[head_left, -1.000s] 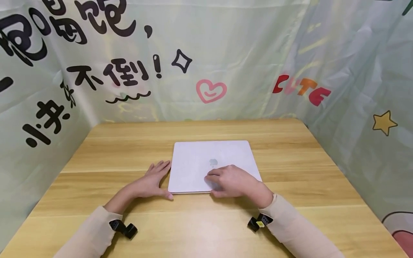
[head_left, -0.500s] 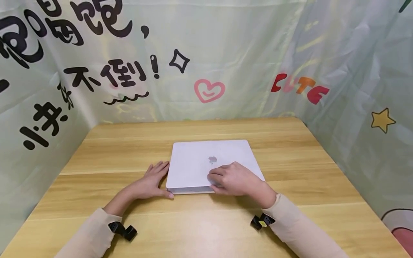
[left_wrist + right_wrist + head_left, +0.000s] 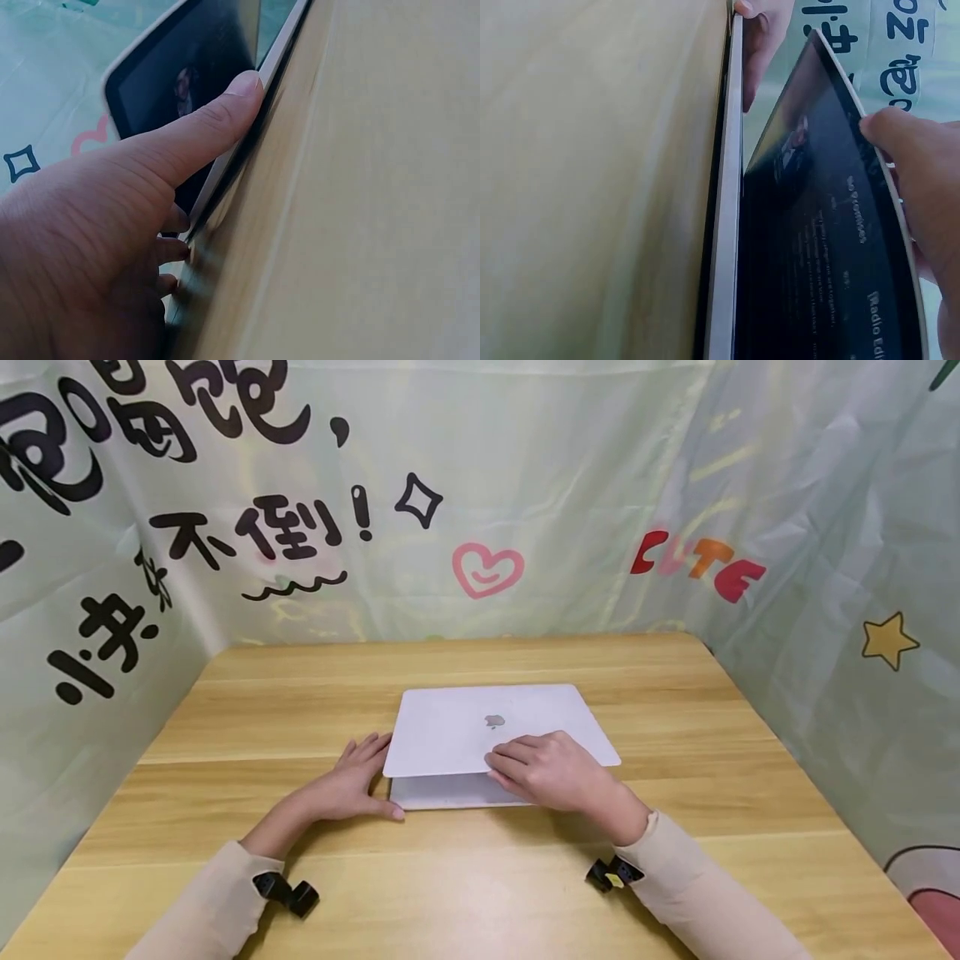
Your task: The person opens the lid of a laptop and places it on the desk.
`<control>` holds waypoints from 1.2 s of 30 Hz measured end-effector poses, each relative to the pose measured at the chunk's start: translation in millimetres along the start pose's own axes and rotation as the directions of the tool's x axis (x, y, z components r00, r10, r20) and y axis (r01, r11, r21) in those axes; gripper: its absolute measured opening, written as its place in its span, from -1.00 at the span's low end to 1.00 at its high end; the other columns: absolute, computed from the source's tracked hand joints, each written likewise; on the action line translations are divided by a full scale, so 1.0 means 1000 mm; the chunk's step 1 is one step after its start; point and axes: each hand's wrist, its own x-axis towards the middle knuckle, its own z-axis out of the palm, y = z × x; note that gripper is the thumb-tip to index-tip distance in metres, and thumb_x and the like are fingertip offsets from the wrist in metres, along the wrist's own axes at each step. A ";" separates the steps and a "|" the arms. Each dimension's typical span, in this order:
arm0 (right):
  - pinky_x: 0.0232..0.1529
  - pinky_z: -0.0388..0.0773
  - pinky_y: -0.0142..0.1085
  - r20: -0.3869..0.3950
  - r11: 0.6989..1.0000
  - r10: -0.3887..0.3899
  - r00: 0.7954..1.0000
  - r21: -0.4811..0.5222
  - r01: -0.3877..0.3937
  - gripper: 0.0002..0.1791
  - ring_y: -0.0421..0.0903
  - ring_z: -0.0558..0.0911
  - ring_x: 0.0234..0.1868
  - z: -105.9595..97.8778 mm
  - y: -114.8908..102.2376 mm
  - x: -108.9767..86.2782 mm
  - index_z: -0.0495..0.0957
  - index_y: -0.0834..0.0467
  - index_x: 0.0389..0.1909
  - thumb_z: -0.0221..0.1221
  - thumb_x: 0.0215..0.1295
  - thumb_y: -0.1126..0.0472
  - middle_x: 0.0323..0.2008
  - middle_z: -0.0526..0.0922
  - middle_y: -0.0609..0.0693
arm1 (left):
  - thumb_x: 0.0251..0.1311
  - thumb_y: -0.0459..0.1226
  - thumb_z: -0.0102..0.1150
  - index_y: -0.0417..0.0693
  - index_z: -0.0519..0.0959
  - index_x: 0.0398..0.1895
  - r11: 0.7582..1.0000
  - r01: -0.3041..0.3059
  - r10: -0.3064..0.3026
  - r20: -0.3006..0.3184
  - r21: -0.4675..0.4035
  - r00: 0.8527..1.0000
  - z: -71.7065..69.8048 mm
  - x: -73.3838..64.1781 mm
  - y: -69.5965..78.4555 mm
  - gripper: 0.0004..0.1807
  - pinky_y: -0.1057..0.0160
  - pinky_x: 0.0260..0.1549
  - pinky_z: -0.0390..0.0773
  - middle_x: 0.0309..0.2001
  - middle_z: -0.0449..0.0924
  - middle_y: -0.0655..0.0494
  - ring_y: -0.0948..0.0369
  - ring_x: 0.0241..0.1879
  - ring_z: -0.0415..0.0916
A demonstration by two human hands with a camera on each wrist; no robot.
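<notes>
Table (image 3: 480, 885): wooden, beneath the fingers of both hands.

Laptop (image 3: 457, 745): on the table, between the left fingers and the right hand, part-opened, far edge beyond the fingertips. Judged stiff; base moderately heavy, lid light on its hinge; smooth shell likely slippery.

Lid (image 3: 817, 225): tilted, near edge raised above the base. Screen (image 3: 795, 262) presumably fragile; best hold is the rim, mid-edge, without pressing the glass.

Base (image 3: 450, 792): flat, below the right fingers, its left side just beside the left fingers.

Right hand (image 3: 551, 777): pinches the lid's near rim, thumb on the screen side, fingers bunched over the outer face.

Left hand (image 3: 348, 787): fingers extended, thumb spread away from them, its tip at the base's near edge; pressure cannot be told.

Logo (image 3: 494, 721): just beyond the right fingertips.
</notes>
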 end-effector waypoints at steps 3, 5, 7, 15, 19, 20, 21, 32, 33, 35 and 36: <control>-0.37 0.67 -0.27 -0.038 0.999 0.038 0.999 -0.013 -0.039 -0.75 -0.13 0.72 -0.31 -0.001 0.000 0.001 0.71 0.13 -0.22 0.12 0.40 0.09 -0.29 0.74 -0.08 | -0.14 0.35 0.34 -0.13 0.00 0.55 1.000 0.000 0.000 -0.001 -0.005 1.000 -0.001 0.000 0.000 0.29 -0.35 0.32 -0.34 0.50 -0.03 -0.25 -0.29 0.46 -0.24; -0.36 0.68 -0.26 -0.062 0.998 0.063 0.996 -0.027 -0.065 -0.71 -0.12 0.72 -0.31 -0.002 0.000 0.002 0.71 0.14 -0.22 0.06 0.44 0.09 -0.29 0.74 -0.07 | -0.13 0.36 0.33 -0.10 0.00 0.56 1.000 0.006 -0.006 0.002 -0.006 1.000 -0.001 -0.001 0.000 0.28 -0.32 0.33 -0.36 0.50 -0.04 -0.24 -0.27 0.47 -0.25; -0.34 0.68 -0.24 -0.086 0.995 0.088 0.992 -0.046 -0.092 -0.69 -0.10 0.72 -0.31 -0.002 0.000 0.003 0.71 0.15 -0.22 0.04 0.46 0.09 -0.30 0.74 -0.06 | -0.13 0.38 0.31 -0.07 0.02 0.55 1.000 0.012 -0.012 0.006 -0.001 1.000 0.000 -0.001 0.000 0.27 -0.32 0.33 -0.37 0.51 -0.06 -0.24 -0.27 0.47 -0.26; -0.33 0.67 -0.24 -0.147 0.982 0.150 0.978 -0.090 -0.164 -0.72 -0.09 0.70 -0.35 0.000 0.000 0.005 0.71 0.16 -0.26 0.11 0.42 0.08 -0.35 0.73 -0.05 | -0.14 0.41 0.27 -0.17 0.03 0.54 0.999 0.036 -0.036 0.014 0.025 0.999 -0.001 -0.001 0.001 0.30 -0.27 0.36 -0.38 0.51 -0.06 -0.23 -0.24 0.48 -0.28; -0.33 0.67 -0.23 -0.161 0.981 0.156 0.975 -0.089 -0.172 -0.73 -0.09 0.69 -0.36 0.002 0.000 0.006 0.70 0.17 -0.28 0.11 0.42 0.09 -0.36 0.73 -0.05 | -0.14 0.42 0.26 -0.20 0.03 0.53 0.998 0.042 -0.043 0.014 0.035 0.999 -0.001 -0.002 0.002 0.31 -0.26 0.36 -0.39 0.50 -0.05 -0.24 -0.23 0.48 -0.28; -0.33 0.67 -0.23 -0.166 0.981 0.157 0.973 -0.090 -0.173 -0.73 -0.09 0.69 -0.37 0.002 0.000 0.006 0.70 0.17 -0.28 0.11 0.42 0.09 -0.36 0.72 -0.05 | -0.14 0.42 0.26 -0.20 0.03 0.53 0.998 0.044 -0.044 0.014 0.036 0.999 -0.001 -0.002 0.002 0.31 -0.26 0.36 -0.38 0.50 -0.04 -0.24 -0.24 0.48 -0.28; -0.34 0.67 -0.23 -0.174 0.980 0.157 0.972 -0.092 -0.175 -0.73 -0.09 0.68 -0.37 0.003 0.000 0.007 0.69 0.17 -0.29 0.11 0.42 0.09 -0.37 0.72 -0.05 | -0.14 0.41 0.27 -0.20 0.03 0.53 0.998 0.046 -0.047 0.016 0.033 0.999 -0.001 -0.002 0.002 0.31 -0.26 0.36 -0.39 0.49 -0.04 -0.25 -0.23 0.48 -0.29; -0.39 0.66 -0.23 -0.233 0.979 0.159 0.959 -0.090 -0.184 -0.73 -0.10 0.68 -0.39 0.005 0.003 0.009 0.67 0.15 -0.33 0.09 0.43 0.09 -0.40 0.71 -0.07 | -0.13 0.40 0.27 -0.28 0.04 0.51 0.997 0.063 -0.065 0.042 0.042 0.997 -0.001 -0.002 0.003 0.32 -0.22 0.38 -0.39 0.49 -0.02 -0.27 -0.20 0.49 -0.31; -0.40 0.66 -0.23 -0.242 0.979 0.158 0.957 -0.088 -0.184 -0.73 -0.10 0.68 -0.39 0.005 0.004 0.009 0.67 0.15 -0.33 0.09 0.43 0.09 -0.40 0.71 -0.07 | -0.13 0.40 0.27 -0.29 0.04 0.51 0.997 0.063 -0.065 0.043 0.046 0.997 -0.001 -0.001 0.003 0.32 -0.22 0.38 -0.38 0.49 -0.02 -0.27 -0.20 0.49 -0.31; -0.42 0.66 -0.23 -0.266 0.979 0.154 0.952 -0.088 -0.183 -0.73 -0.10 0.68 -0.40 0.006 0.007 0.010 0.67 0.16 -0.34 0.11 0.43 0.09 -0.41 0.71 -0.07 | -0.12 0.41 0.26 -0.28 0.04 0.51 0.997 0.059 -0.061 0.041 0.059 0.997 -0.001 -0.001 0.003 0.32 -0.23 0.38 -0.36 0.49 -0.02 -0.26 -0.20 0.49 -0.29; -0.43 0.66 -0.23 -0.276 0.979 0.153 0.949 -0.087 -0.184 -0.73 -0.10 0.68 -0.41 0.006 0.008 0.010 0.67 0.16 -0.35 0.12 0.42 0.09 -0.42 0.70 -0.07 | -0.12 0.41 0.26 -0.28 0.03 0.51 0.996 0.055 -0.058 0.038 0.065 0.998 -0.001 0.000 0.002 0.32 -0.24 0.37 -0.35 0.49 -0.02 -0.26 -0.20 0.49 -0.29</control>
